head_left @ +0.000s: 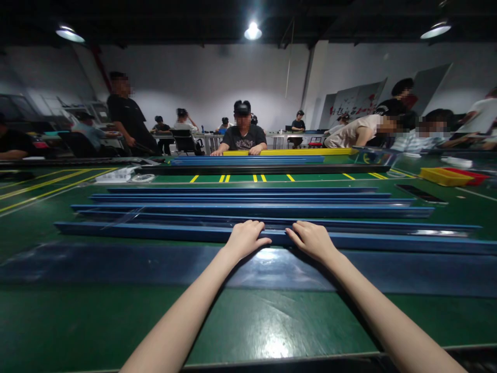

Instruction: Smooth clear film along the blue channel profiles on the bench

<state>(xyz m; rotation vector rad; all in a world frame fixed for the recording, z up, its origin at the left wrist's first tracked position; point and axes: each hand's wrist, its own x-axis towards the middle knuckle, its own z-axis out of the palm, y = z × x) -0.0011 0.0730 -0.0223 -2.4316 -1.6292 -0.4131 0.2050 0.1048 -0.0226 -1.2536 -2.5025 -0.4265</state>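
Note:
Both my hands rest side by side on the nearest long blue rail [135, 231], which runs across the green table. My left hand [245, 238] has its fingers curled over the rail's far edge and its thumb stretched along the near side. My right hand [311, 240] grips the same rail in the same way, a little to the right. Several more blue rails [248, 203] lie parallel just beyond. A wide dark blue flat strip [97, 264] lies under my wrists.
A green table [77, 321] with yellow lines stretches ahead. Across it a seated person holds a yellow rail [289, 152] behind a black rail [264, 169]. Yellow and red trays [446, 176] stand at the right. Other people sit and stand around the hall.

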